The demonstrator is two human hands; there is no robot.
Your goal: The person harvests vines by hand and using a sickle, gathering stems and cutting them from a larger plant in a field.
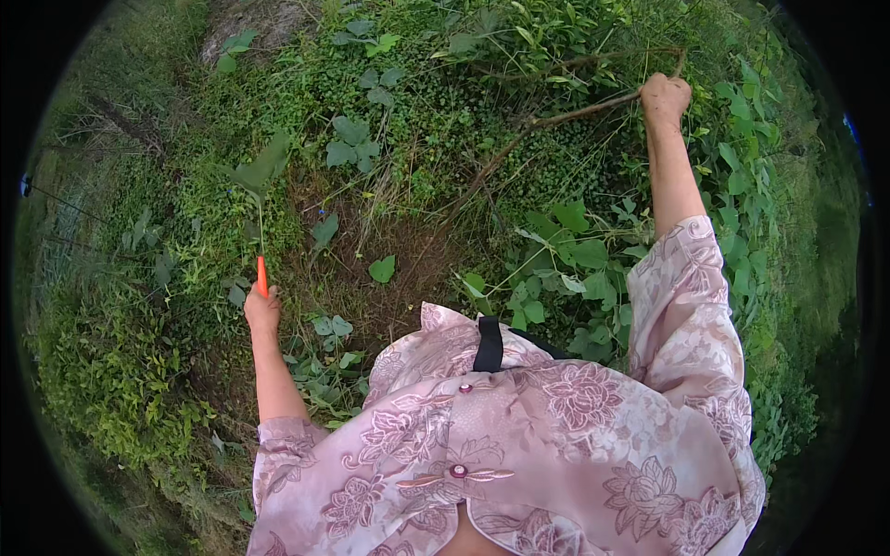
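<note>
My left hand (262, 311) is closed around the orange handle (262, 276) of a hand tool. A thin, pale shank (261, 226) runs away from the handle. At its far end is a blurred, green, leaf-like shape (259, 170); I cannot tell whether it is the tool's blade or a leaf. At the upper right, my right hand (665, 101) grips a brown woody stem (587, 110). The stem slopes down left toward the bare soil, while a bent length (591, 60) shows above the fist.
Broad-leaved vines (584, 254) grow below the stem and along the right side. Low green plants (424, 104) cover the ground ahead. Brown soil (417, 278) shows before me, and a denser shrub (118, 389) stands at left. A black strap (489, 344) lies against my patterned shirt (528, 445).
</note>
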